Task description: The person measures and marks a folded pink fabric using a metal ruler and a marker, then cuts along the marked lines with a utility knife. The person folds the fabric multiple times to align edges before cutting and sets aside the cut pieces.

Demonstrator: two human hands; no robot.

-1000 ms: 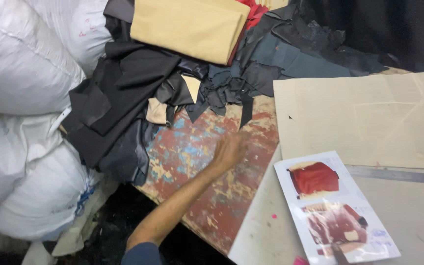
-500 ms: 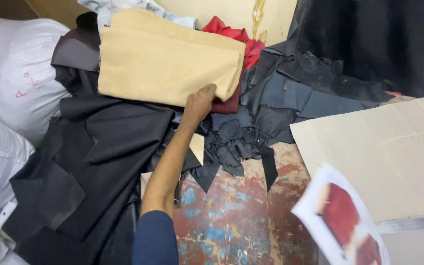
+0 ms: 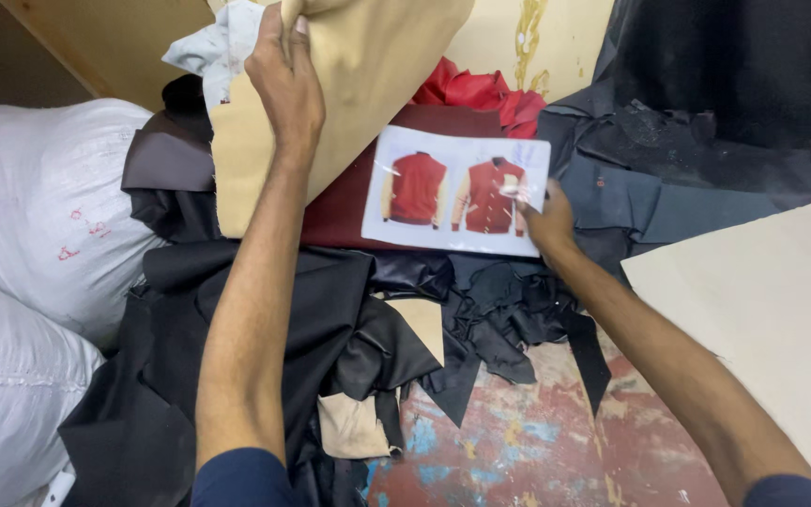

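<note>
My left hand (image 3: 285, 80) grips the edge of a tan leather sheet (image 3: 377, 56) and holds it lifted up off the pile. Under it lies a dark red leather piece (image 3: 340, 211). My right hand (image 3: 548, 223) pinches the right edge of a laminated picture sheet (image 3: 457, 191) that shows a red jacket with tan sleeves from two sides. The picture sheet is held flat over the dark red leather. Brighter red leather (image 3: 481, 92) is bunched behind it.
Black leather pieces (image 3: 237, 319) and scraps (image 3: 499, 324) cover the worn red and blue painted table (image 3: 537, 441). White stuffed sacks (image 3: 39, 216) stand at the left. A large pale cardboard pattern (image 3: 772, 310) lies at the right. Dark grey leather (image 3: 650, 178) is heaped at the back right.
My left hand has taken hold of the tan sheet and raised it, uncovering the dark red leather. My right hand has brought the picture sheet from the lower right up over the pile.
</note>
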